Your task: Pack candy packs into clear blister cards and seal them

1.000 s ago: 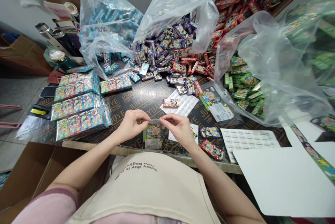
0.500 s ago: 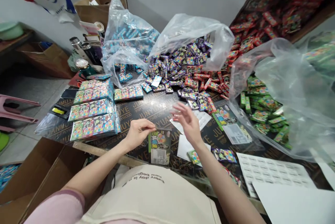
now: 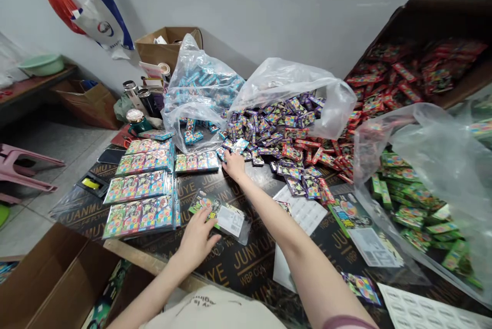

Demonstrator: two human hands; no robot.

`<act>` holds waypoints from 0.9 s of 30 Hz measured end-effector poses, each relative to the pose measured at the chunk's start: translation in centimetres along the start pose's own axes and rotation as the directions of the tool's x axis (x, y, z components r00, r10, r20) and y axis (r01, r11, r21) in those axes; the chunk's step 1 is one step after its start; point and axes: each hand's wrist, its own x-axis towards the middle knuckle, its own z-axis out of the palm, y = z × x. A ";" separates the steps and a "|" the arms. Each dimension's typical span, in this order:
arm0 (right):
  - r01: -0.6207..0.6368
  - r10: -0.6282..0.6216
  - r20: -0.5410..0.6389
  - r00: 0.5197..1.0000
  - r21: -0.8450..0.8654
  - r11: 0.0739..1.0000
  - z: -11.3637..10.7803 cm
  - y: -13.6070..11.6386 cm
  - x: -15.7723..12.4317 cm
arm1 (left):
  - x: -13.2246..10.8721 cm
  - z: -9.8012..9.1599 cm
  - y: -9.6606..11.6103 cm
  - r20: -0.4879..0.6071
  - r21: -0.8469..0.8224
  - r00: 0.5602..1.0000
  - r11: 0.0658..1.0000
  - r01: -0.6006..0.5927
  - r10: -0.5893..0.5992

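My left hand (image 3: 198, 237) lies at the near left edge of a flat clear pouch (image 3: 219, 213) with a printed green and black card and a white label. Its fingertips touch the pouch, and the thumb stands apart. Farther back, my right hand (image 3: 233, 166) is at the front edge of the loose small packs, its fingers curled beside a light blue pack (image 3: 240, 145). What sits between those fingers is hidden. Left of that hand is a row of joined small packs (image 3: 197, 161). Wrapped multipacks (image 3: 139, 216) are stacked in several piles left of my left hand.
Clear bags hold blue packs (image 3: 205, 83), purple packs (image 3: 265, 124) and green packs (image 3: 423, 206). Red packs (image 3: 372, 98) spill from a dark box. Another carded pouch (image 3: 361, 226) and white label sheets (image 3: 430, 311) lie to the right. An open carton (image 3: 49, 278) stands below the table's left edge.
My right hand has moved left and away from me to the small packs. The carded pouch has turned to a slant, and my left hand has loosened from a pinch to spread fingers.
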 end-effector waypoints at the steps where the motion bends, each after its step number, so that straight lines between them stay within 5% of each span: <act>1: -0.029 0.029 -0.012 1.000 0.005 1.000 -0.2 0.2 -0.2 | 0.3 0.3 0.1 0.024 -0.078 0.999 0.997 0.028 -0.027; 4: -0.173 0.173 0.035 0.984 0.381 0.908 -1.0 1.3 -2.8 | 2.1 0.8 0.4 0.057 -0.421 0.982 0.888 0.186 -0.179; 7: -0.341 0.165 0.299 0.940 0.787 0.515 -1.9 1.9 -8.4 | 4.4 1.5 0.7 0.156 -0.779 0.909 0.518 0.354 -0.387; 10: -0.443 0.029 0.462 0.886 0.829 0.341 -2.6 2.0 -14.7 | 6.3 2.6 1.3 0.315 -0.893 0.834 0.156 0.422 -0.453; 12: -0.433 0.040 0.445 0.895 0.842 0.322 -3.2 2.3 -18.0 | 6.9 3.3 1.7 0.375 -0.886 0.811 0.084 0.456 -0.449; 15: -0.203 0.135 0.151 0.979 0.763 0.613 -4.5 3.0 -20.7 | 6.7 4.1 2.4 0.442 -0.839 0.803 0.131 0.528 -0.400; 17: -0.012 0.016 -0.001 1.000 0.600 0.800 -5.4 3.2 -21.4 | 6.2 4.6 2.9 0.477 -0.798 0.807 0.213 0.564 -0.348; 21: 0.218 -0.228 -0.018 0.974 0.377 0.900 -5.9 3.1 -22.1 | 5.6 4.7 3.2 0.472 -0.722 0.860 0.474 0.504 -0.195; 25: 0.186 -0.154 -0.150 0.977 0.229 0.956 -5.3 4.3 -22.7 | 5.7 3.6 1.5 0.280 -0.463 0.958 0.883 0.076 0.065; 27: 0.140 -0.101 -0.214 0.972 0.177 0.974 -5.0 5.3 -23.1 | 5.7 3.2 0.2 0.324 -0.175 0.917 0.968 -0.182 0.231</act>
